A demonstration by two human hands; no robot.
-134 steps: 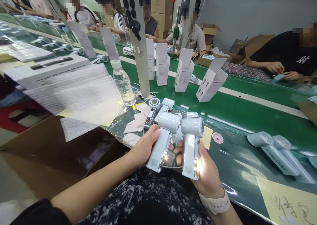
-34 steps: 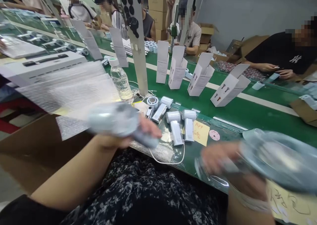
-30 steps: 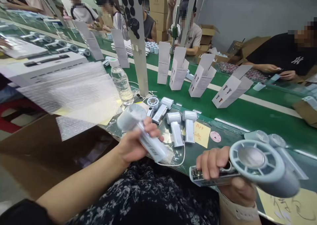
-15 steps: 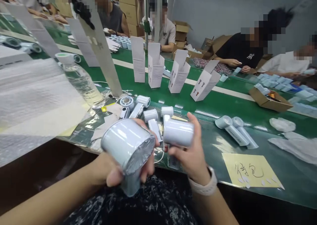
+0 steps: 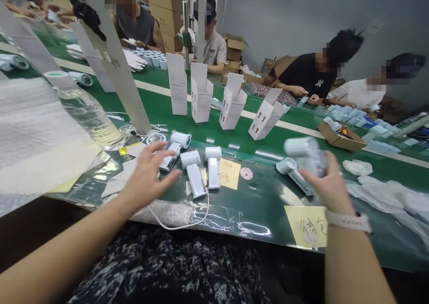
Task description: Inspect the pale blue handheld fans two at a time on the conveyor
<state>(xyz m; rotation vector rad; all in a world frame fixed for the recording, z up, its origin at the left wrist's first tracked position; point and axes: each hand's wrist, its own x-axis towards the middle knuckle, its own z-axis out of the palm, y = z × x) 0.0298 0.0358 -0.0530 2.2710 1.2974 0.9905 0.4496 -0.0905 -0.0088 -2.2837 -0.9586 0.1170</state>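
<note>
My left hand (image 5: 147, 174) is open and empty, fingers spread, just left of several pale blue handheld fans. The closest is a fan (image 5: 171, 154); another fan (image 5: 194, 179) and a third fan (image 5: 213, 168) lie to its right, a white cable running below them. My right hand (image 5: 326, 183) grips blurred pale blue handheld fans (image 5: 300, 147) above the right part of the table. I see what look like two heads there, but motion blur hides the count. Beneath them lies a lettered fan (image 5: 300, 181).
Four upright white boxes (image 5: 231, 105) with raised flaps stand along the green belt. A water bottle (image 5: 87, 112) and bubble wrap (image 5: 36, 130) are at left. Handwritten yellow notes (image 5: 295, 228) lie on the table. An open carton (image 5: 342, 136) sits at right; co-workers sit opposite.
My left hand has let go of its fan and moved left, opening. My right hand has swung right with the blurred fans. The view has shifted slightly.
</note>
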